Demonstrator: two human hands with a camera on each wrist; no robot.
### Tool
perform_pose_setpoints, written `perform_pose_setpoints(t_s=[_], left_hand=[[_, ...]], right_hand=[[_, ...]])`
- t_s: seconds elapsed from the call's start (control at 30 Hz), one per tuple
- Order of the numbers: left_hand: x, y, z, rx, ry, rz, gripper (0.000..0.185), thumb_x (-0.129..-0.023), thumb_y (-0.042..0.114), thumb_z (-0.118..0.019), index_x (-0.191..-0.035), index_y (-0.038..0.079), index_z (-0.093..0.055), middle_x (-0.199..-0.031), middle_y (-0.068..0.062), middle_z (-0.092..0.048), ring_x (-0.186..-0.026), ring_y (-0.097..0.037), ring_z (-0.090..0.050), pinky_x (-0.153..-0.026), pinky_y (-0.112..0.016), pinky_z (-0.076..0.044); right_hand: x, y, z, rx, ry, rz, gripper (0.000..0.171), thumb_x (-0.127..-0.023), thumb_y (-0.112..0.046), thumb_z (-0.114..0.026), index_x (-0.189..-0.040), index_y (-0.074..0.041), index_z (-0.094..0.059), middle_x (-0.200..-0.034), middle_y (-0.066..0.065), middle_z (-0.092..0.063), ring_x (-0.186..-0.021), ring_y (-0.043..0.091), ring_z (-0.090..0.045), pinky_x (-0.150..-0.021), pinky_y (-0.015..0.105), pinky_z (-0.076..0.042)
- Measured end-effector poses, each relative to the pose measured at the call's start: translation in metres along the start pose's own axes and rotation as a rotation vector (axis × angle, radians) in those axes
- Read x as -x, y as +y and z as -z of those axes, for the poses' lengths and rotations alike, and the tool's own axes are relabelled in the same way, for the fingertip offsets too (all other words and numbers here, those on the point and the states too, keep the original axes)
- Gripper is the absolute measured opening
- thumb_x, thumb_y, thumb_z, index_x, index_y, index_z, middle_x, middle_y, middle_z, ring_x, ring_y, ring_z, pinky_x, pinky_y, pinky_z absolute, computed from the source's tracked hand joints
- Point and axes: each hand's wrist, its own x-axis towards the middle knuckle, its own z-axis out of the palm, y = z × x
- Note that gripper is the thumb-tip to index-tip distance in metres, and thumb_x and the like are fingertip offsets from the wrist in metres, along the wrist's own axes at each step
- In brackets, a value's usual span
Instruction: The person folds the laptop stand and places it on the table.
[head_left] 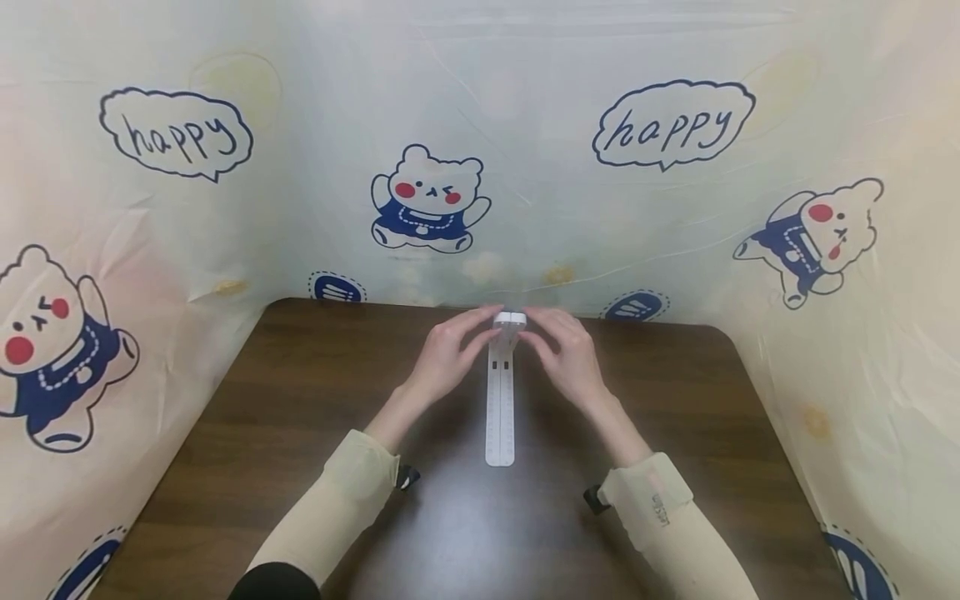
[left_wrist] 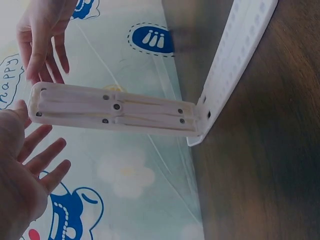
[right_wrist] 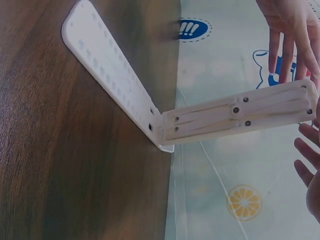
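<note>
A white folding stand point(head_left: 500, 417) stands in an L shape, its long perforated base flat on the table. Its hinged upper part point(left_wrist: 112, 110) rises from the far end of the base, showing slim bars and small dark screws. My left hand point(head_left: 442, 354) has its thumb and index finger at the left edge of the raised end, the other fingers spread. Opposite it, my right hand point(head_left: 566, 354) pinches the right edge of that end between thumb and index finger. In the right wrist view, the left hand point(right_wrist: 295, 37) is beyond the raised part point(right_wrist: 240, 110).
The dark wooden table point(head_left: 300, 467) lies beneath, with rounded far corners. A pale printed curtain point(head_left: 525, 100) with bears and lettering hangs behind its far edge and along both sides. Each sleeve ends in a rolled cuff with a black wrist device point(head_left: 407, 477) beside it.
</note>
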Motion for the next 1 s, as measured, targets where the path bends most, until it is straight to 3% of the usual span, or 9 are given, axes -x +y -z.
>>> perform_pose_setpoints(t_s=[0.2, 0.4, 0.6, 0.8, 1.0], left_hand=[[-0.002, -0.002, -0.001, 0.049, -0.005, 0.06, 0.037, -0.106, 0.013, -0.073, -0.143, 0.008, -0.073, -0.142, -0.012, -0.077, -0.134, -0.031, -0.074, -0.116, -0.047, -0.059], [-0.002, -0.002, -0.001, 0.067, 0.008, 0.124, 0.026, -0.102, 0.012, -0.078, -0.128, 0.007, -0.082, -0.128, -0.013, -0.083, -0.123, -0.032, -0.079, -0.109, -0.048, -0.064], [-0.001, -0.003, 0.0, 0.055, 0.01, 0.112, 0.023, -0.098, 0.01, -0.082, -0.12, 0.007, -0.085, -0.121, -0.013, -0.085, -0.116, -0.032, -0.081, -0.103, -0.048, -0.066], [0.005, -0.002, 0.005, 0.066, -0.033, 0.106, 0.024, -0.095, 0.011, -0.085, -0.119, 0.007, -0.086, -0.12, -0.014, -0.085, -0.116, -0.033, -0.081, -0.104, -0.05, -0.066], [0.017, 0.0, 0.006, 0.032, -0.088, 0.042, 0.024, -0.095, 0.009, -0.085, -0.118, 0.007, -0.086, -0.12, -0.015, -0.084, -0.119, -0.034, -0.08, -0.106, -0.052, -0.064]], right_hand=[[-0.001, 0.001, -0.002, -0.084, -0.013, -0.073, 0.035, -0.097, -0.004, -0.082, -0.132, -0.003, -0.078, -0.127, 0.016, -0.082, -0.119, 0.035, -0.077, -0.107, 0.052, -0.064], [-0.002, 0.001, -0.004, -0.121, -0.003, -0.097, 0.026, -0.094, -0.004, -0.085, -0.121, -0.002, -0.083, -0.122, 0.017, -0.083, -0.118, 0.037, -0.077, -0.107, 0.056, -0.062], [0.0, -0.001, -0.001, -0.115, -0.008, -0.082, 0.025, -0.089, -0.005, -0.089, -0.114, -0.003, -0.086, -0.114, 0.017, -0.085, -0.116, 0.04, -0.078, -0.109, 0.061, -0.059], [0.006, -0.003, 0.002, -0.084, -0.036, -0.043, 0.025, -0.086, -0.005, -0.091, -0.111, -0.004, -0.087, -0.109, 0.015, -0.086, -0.112, 0.039, -0.08, -0.106, 0.061, -0.058], [0.02, -0.005, 0.003, -0.091, -0.078, -0.021, 0.027, -0.085, -0.004, -0.092, -0.111, -0.005, -0.087, -0.11, 0.013, -0.086, -0.112, 0.037, -0.08, -0.106, 0.061, -0.058]])
